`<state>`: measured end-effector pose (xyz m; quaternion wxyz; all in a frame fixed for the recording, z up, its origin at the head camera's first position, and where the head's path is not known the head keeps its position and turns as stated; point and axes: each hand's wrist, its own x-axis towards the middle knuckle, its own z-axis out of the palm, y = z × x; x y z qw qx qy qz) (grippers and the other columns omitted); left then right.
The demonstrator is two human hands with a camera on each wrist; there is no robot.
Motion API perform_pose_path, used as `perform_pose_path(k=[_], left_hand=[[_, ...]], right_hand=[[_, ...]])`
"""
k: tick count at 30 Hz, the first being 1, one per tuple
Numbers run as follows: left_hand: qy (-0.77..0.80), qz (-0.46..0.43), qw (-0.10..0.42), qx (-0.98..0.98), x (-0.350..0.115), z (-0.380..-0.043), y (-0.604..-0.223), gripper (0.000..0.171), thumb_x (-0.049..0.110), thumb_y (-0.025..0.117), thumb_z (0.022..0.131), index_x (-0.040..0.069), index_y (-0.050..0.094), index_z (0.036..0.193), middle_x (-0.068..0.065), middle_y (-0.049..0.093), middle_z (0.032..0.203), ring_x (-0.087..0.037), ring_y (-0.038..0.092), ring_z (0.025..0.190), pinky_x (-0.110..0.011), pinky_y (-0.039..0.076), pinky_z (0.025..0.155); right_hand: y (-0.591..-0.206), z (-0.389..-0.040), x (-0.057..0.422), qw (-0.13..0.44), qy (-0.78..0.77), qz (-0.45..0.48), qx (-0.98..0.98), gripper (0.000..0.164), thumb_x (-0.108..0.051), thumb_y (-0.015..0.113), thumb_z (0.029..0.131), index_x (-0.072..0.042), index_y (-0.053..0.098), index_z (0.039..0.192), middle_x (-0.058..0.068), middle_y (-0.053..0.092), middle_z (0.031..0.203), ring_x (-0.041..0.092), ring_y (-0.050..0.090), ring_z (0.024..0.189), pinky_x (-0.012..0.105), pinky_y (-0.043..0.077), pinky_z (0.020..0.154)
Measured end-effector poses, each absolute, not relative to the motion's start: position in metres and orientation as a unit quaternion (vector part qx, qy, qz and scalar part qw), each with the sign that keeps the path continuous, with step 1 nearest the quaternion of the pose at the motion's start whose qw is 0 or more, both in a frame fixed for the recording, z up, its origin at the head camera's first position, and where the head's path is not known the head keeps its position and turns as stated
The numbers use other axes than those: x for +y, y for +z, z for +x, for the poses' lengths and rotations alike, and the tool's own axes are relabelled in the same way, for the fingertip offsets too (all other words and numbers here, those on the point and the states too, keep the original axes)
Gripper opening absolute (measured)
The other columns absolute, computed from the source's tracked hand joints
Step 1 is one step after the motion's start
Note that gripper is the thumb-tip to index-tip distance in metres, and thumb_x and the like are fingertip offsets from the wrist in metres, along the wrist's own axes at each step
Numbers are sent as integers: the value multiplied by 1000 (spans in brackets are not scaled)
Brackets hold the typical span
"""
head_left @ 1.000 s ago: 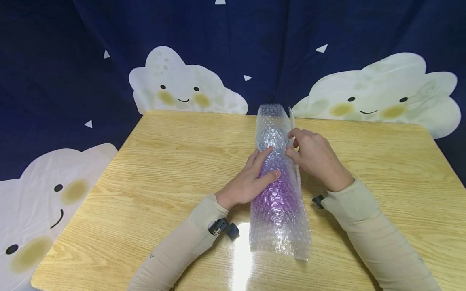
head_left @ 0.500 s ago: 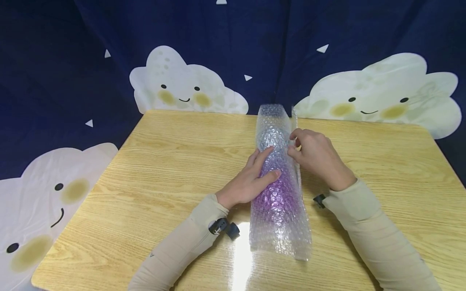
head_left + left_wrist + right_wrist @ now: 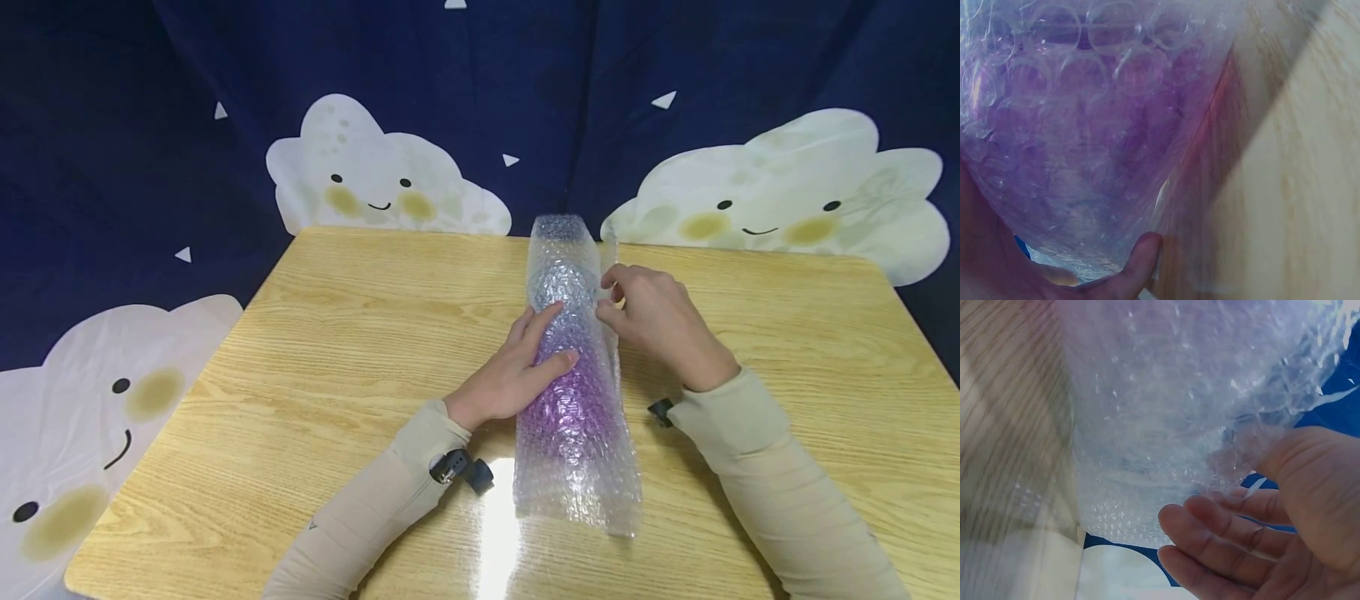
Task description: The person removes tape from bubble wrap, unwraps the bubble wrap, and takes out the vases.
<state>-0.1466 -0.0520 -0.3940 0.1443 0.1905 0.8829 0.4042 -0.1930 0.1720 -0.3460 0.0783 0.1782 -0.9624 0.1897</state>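
Observation:
A long bundle of clear bubble wrap [image 3: 573,483] lies on the wooden table, pointing away from me. Through the layers shows a purple and pale-blue object [image 3: 1104,125] that widens toward one end; its kind is hidden by the wrap. My left hand [image 3: 517,367] rests across the middle of the bundle, fingers and thumb extended over the plastic. On the right side, my right hand [image 3: 652,312] pinches the loose edge of the wrap between thumb and index finger. In the right wrist view its other fingers [image 3: 1222,540] are bent beside the sheet.
The wood-grain table [image 3: 360,317] extends to both sides of the bundle. Behind it hangs a dark blue curtain [image 3: 570,100] printed with smiling clouds. A strap with a small black device [image 3: 457,468] sits on the left wrist, another black device [image 3: 660,412] on the right.
My right hand has drawn slightly to the right, and the loose edge of bubble wrap stands farther from the bundle. The left hand has stayed in place.

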Motion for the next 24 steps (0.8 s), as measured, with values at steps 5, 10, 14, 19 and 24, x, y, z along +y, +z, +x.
perform_pose_path(k=[5, 10, 14, 19, 24], left_hand=[[404, 189, 144, 883, -53, -146, -394, 78, 72, 37, 98, 51, 0, 163, -14, -4, 177, -47, 18, 159, -75, 26, 120], [406, 189, 144, 882, -53, -147, -394, 78, 73, 37, 98, 51, 0, 163, -15, -4, 177, -47, 17, 159, -75, 25, 120], [408, 188, 144, 882, -52, -146, -394, 77, 73, 37, 98, 52, 0, 162, -15, -4, 177, -47, 17, 160, -75, 25, 120], [411, 187, 146, 880, -52, -146, -394, 77, 73, 37, 97, 53, 0, 162, -14, -4, 177, -46, 16, 160, -75, 25, 120], [410, 188, 143, 881, -52, -146, -394, 77, 73, 37, 97, 53, 0, 162, -15, -4, 177, -48, 18, 159, -75, 25, 120]], right_hand=[[-345, -193, 174, 75, 187, 175, -964, 29, -17, 65, 90, 2, 70, 111, 21, 74, 98, 32, 69, 80, 48, 58, 69], [-344, -194, 175, 74, 183, 173, -965, 28, -18, 65, 90, 2, 70, 109, 21, 74, 97, 32, 69, 80, 49, 57, 70], [-343, -194, 175, 72, 180, 171, -966, 28, -18, 65, 90, 2, 70, 109, 20, 74, 97, 32, 69, 79, 49, 57, 70], [-343, -194, 176, 74, 179, 169, -966, 28, -18, 65, 90, 2, 70, 109, 19, 74, 97, 31, 69, 80, 48, 56, 69], [-343, -193, 176, 73, 177, 167, -967, 28, -20, 64, 91, 2, 70, 109, 20, 75, 97, 32, 69, 80, 48, 56, 66]])
